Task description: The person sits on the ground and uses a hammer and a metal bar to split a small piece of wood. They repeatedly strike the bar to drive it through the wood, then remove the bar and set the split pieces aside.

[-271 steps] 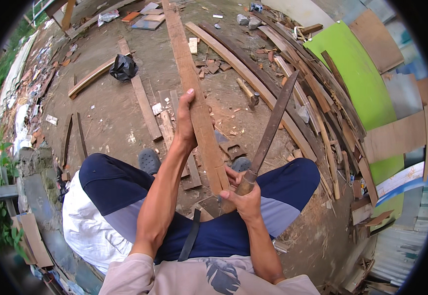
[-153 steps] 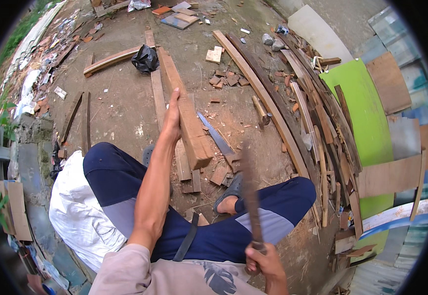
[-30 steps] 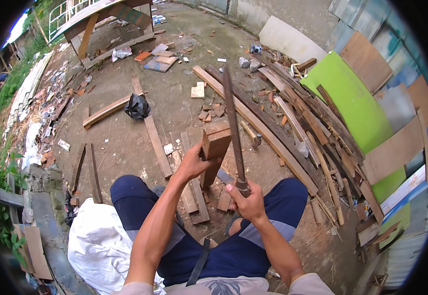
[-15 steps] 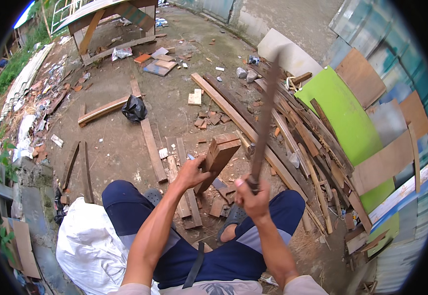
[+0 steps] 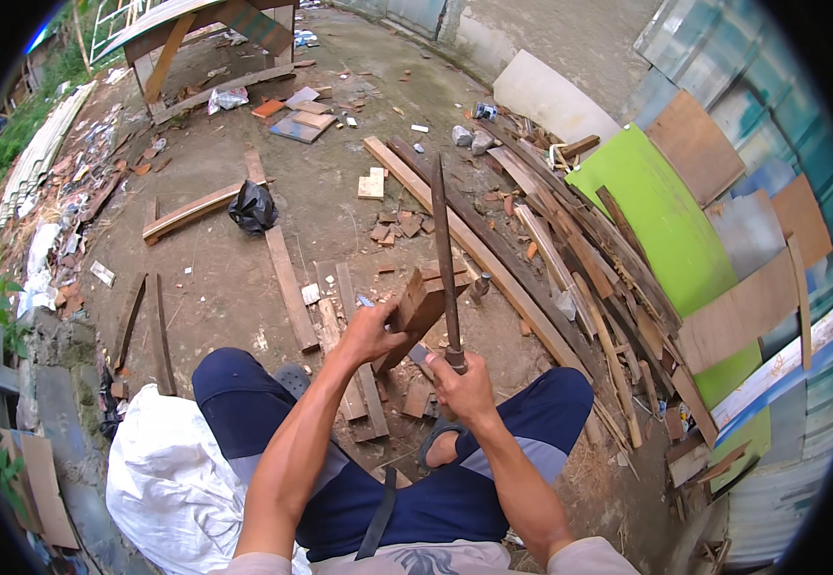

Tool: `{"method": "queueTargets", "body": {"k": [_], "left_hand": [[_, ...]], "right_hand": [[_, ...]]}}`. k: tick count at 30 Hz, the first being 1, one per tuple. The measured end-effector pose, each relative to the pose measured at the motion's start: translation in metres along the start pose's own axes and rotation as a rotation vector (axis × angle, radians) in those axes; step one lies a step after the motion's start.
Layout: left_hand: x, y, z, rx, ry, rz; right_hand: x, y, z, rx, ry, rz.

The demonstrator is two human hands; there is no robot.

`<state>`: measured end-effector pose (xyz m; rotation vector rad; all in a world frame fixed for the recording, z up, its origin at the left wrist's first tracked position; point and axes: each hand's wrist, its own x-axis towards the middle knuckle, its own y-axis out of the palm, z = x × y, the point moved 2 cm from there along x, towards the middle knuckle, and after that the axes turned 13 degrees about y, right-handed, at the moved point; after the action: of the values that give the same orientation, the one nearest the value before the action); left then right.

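One black plastic bag sits against the planks out there, and I reckon everything from it. Nearer the person and right of the bag is the one wooden beam, tilted, its cut end raised. The left hand has hold of it, fingers curled round its side. Farther right of the bag, the right hand is closed tight round the handle of one machete, blade upright. The blade crosses before the beam's end; whether they touch I can't tell.

Two dark slats lie nearer and left of the bag. Right of it run two long timbers, one pale, one dark, with two grey stones beyond. Two clogs and one white sack are all on its near side.

For edges, a block wall bounds the ground near and left of the bag; scrap wood and one green panel bound it far right. Swinging room shows between bag and long timbers, tighter around the beam.
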<state>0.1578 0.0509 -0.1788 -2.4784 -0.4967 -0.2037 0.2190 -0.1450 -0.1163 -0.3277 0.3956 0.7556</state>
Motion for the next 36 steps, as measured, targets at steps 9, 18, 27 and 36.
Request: {"method": "queueTargets", "body": {"k": [9,18,27,36], "left_hand": [[-0.001,0.004,0.002,-0.014,0.001,-0.077],[0.001,-0.001,0.02,-0.038,-0.007,-0.117],[0.008,-0.003,0.017,-0.046,-0.03,-0.092],[0.013,0.002,0.018,-0.02,-0.004,-0.094]], "right_hand": [[-0.021,0.016,0.024,0.79,0.417,0.656],[-0.021,-0.007,0.027,0.294,-0.07,0.024],[0.002,-0.023,0.022,0.046,-0.099,-0.017],[0.014,-0.014,0.03,0.143,-0.305,-0.043]]}}
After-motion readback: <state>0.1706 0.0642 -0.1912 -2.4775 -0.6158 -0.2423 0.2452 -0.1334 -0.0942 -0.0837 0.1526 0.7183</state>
